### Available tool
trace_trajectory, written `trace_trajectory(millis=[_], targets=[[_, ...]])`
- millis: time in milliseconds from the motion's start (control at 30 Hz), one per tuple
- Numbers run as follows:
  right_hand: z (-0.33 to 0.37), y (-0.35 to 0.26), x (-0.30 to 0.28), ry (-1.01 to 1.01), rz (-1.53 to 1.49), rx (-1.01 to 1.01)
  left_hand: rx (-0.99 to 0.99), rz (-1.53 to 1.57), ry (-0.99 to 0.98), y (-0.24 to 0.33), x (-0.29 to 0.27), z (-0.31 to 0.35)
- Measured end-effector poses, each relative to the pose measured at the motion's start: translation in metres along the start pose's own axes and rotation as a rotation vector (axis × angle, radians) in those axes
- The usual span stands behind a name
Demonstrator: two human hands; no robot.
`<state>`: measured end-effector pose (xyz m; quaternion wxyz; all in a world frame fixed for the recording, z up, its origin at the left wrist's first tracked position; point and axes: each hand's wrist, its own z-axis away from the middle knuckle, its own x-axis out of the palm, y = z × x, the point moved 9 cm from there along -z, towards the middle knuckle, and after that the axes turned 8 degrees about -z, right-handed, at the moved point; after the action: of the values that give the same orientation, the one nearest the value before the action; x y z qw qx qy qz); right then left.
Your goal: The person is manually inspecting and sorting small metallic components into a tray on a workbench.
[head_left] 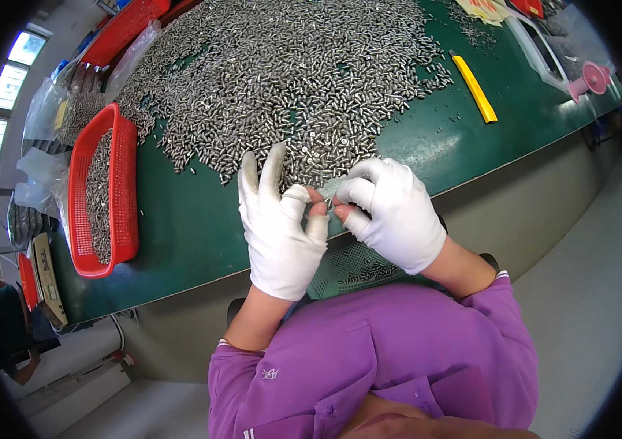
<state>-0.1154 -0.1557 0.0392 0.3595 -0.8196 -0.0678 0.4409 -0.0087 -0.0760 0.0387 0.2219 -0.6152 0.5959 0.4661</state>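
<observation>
Both hands wear white gloves with the thumb and index fingertips bare, and they meet at the near edge of the green table (435,157). My left hand (276,234) pinches with thumb and index finger while two other fingers stretch forward over the table. My right hand (397,214) has its thumb and index finger closed, the rest curled. A tiny metal part (330,204) shows between the two pinches; its exact shape is too small to tell. Just ahead spreads a large heap of small silvery cylindrical metal parts (289,80).
A red plastic basket (126,212) of metal parts stands left. A green perforated basket (325,274) with more parts sits below the table edge. Right lie a yellow-handled cutter (475,89) and a pink small fan (590,80). A scale (47,278) is far left, near a person's arm (27,368).
</observation>
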Motion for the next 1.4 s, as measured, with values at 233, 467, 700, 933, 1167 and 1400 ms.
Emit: trace_trajectory(millis=[233, 467, 700, 933, 1167, 1400], targets=[[0.001, 0.0, -0.001, -0.004, -0.004, 0.012, -0.003, 0.066, -0.044, 0.001, 0.002, -0.003], [-0.002, 0.001, 0.0, 0.014, 0.004, 0.048, -0.029, 0.04, -0.051, 0.001, 0.003, -0.003], [-0.001, 0.002, 0.0, -0.004, -0.005, 0.065, 0.007, 0.016, -0.058, 0.003, 0.0, -0.003], [0.001, 0.004, 0.001, -0.018, -0.02, 0.058, -0.002, 0.055, -0.076, 0.0, 0.001, -0.002], [0.003, 0.002, 0.0, -0.012, -0.026, 0.026, 0.025, 0.039, -0.073, 0.003, 0.0, -0.001], [0.004, -0.003, -0.006, -0.124, -0.12, -0.162, 0.189, 0.135, -0.195, 0.017, -0.004, -0.001]])
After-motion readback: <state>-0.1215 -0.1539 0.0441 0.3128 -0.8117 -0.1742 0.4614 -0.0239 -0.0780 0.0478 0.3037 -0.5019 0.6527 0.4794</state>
